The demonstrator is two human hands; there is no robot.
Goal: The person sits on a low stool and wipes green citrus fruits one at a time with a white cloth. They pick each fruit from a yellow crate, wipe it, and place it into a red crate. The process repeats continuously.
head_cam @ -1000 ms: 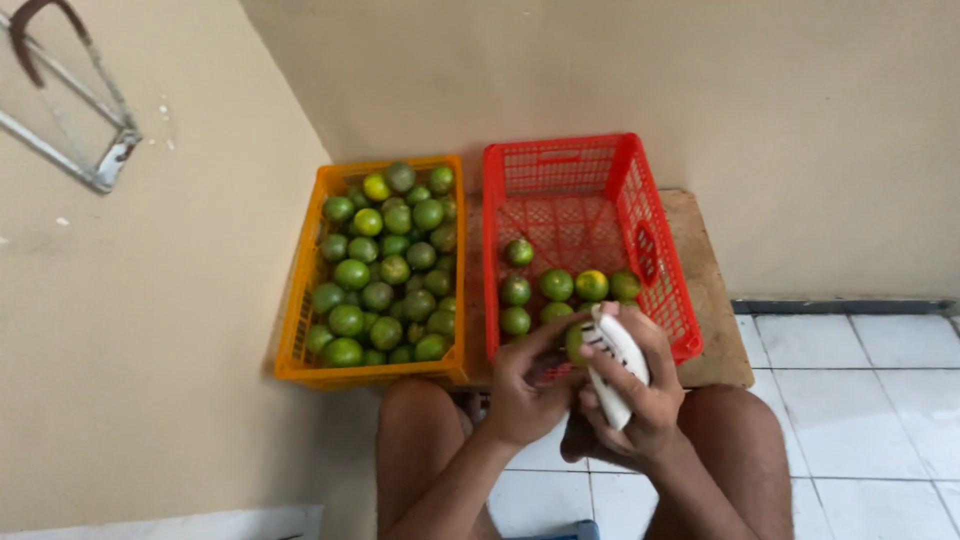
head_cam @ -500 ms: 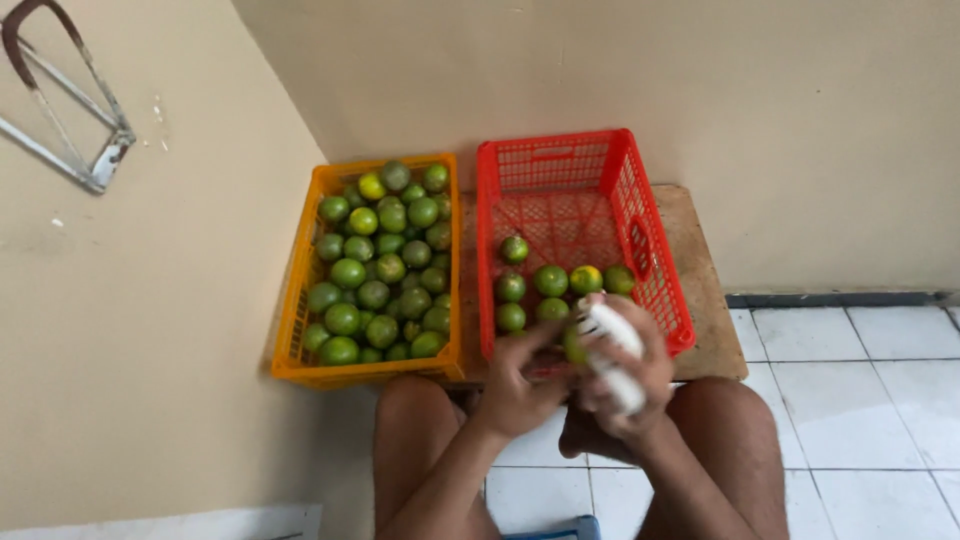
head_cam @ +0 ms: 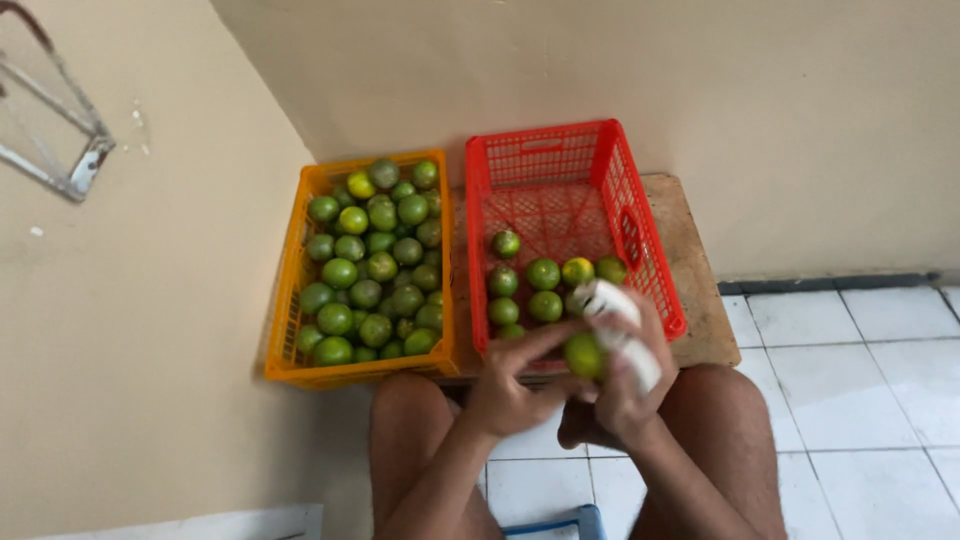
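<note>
Lime [head_cam: 584,354] gripped between both hands over red crate's [head_cam: 640,215] near edge: left hand [head_cam: 508,392] pinches it, right hand [head_cam: 628,385] closed on lime and white cloth [head_cam: 618,325]. Wiping step, likely. Next: keep your grip, rotate lime.

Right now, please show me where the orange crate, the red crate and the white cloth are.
orange crate [head_cam: 283,318]: head view, left wall.
red crate [head_cam: 645,235]: head view, right wall.
white cloth [head_cam: 612,300]: head view, upper end, above the right hand [head_cam: 625,395].

Both hands meet over the knees: the left hand [head_cam: 510,385] touches a green lime [head_cam: 584,354], which the right hand [head_cam: 622,385] holds with a white cloth [head_cam: 622,325], blurred, perhaps foam netting, before the red crate [head_cam: 640,225].
</note>
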